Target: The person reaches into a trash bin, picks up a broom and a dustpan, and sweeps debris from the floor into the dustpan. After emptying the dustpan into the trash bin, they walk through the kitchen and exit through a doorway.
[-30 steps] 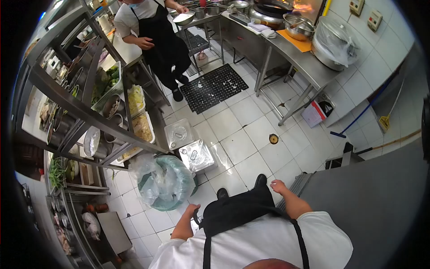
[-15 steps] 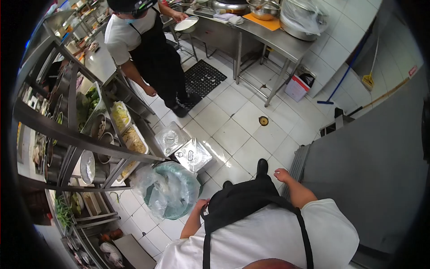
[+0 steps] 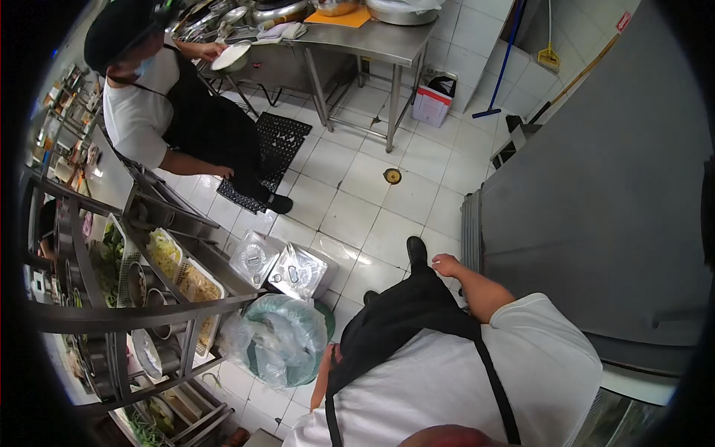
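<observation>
My right hand (image 3: 447, 265) hangs beside my leg, its fingers loosely curled with nothing visible in them. It is nearest to my black apron (image 3: 395, 316) and the large grey metal unit (image 3: 596, 201) on the right. My left hand (image 3: 334, 354) is low at the apron's left side, its fingers mostly hidden, so its grip cannot be made out. Close by it stands a green bin lined with a clear plastic bag (image 3: 287, 339). Two square silvery tins (image 3: 302, 272) are on the floor just beyond the bin.
A co-worker (image 3: 201, 112) at upper left holds a pale-filled bowl (image 3: 232, 56). Metal shelving (image 3: 149, 313) with food trays lines the left. Ahead are a steel table (image 3: 365, 39), a black floor mat (image 3: 287, 138), a floor drain (image 3: 392, 176) and a blue squeegee (image 3: 497, 82).
My view has moved forward and turned, so the table and drain sit further left. The co-worker appears nearer and further left, still holding the bowl. My right hand stays beside my leg.
</observation>
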Available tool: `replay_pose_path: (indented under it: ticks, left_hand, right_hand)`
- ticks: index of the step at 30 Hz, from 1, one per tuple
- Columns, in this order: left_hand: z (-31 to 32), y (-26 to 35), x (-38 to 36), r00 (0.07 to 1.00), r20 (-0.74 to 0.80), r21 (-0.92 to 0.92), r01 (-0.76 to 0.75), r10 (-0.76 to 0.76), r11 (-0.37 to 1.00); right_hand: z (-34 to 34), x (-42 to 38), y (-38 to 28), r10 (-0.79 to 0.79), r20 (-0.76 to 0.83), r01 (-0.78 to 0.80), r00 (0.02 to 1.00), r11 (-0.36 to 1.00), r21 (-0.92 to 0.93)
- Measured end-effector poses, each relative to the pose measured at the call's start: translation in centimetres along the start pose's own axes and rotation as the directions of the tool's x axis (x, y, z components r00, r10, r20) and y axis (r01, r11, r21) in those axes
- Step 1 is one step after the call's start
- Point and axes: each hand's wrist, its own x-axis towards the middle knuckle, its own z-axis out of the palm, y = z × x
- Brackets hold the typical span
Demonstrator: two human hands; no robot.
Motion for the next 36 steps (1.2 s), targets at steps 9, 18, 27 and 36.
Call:
replay_pose_path:
  ticks: [9, 18, 27, 36]
  left_hand:
    - [0.1, 3.0, 0.6, 0.993, -0.031, -0.137, -0.119, 0.116, 0.983]
    - [1.2, 3.3, 1.2, 0.994, -0.049, -0.183, -0.106, 0.099, 0.977]
    - [1.8, 1.8, 1.1, 0.998, -0.052, -0.169, -0.026, 0.017, 0.985]
    - [0.9, 1.9, 1.5, 0.996, -0.055, -0.157, 0.063, -0.072, 0.986]
  right_hand:
    - [1.8, 0.8, 2.5, -0.019, -0.016, 0.018, 1.0, 0.997, -0.081]
    - [1.0, 2.4, 0.7, -0.034, 0.046, 0.032, 0.998, 0.999, 0.043]
    - [1.2, 1.4, -1.3, -0.044, 0.004, 0.044, 0.999, 0.999, -0.003]
    - [0.7, 1.0, -0.4, -0.001, 0.06, 0.004, 0.998, 0.999, -0.036]
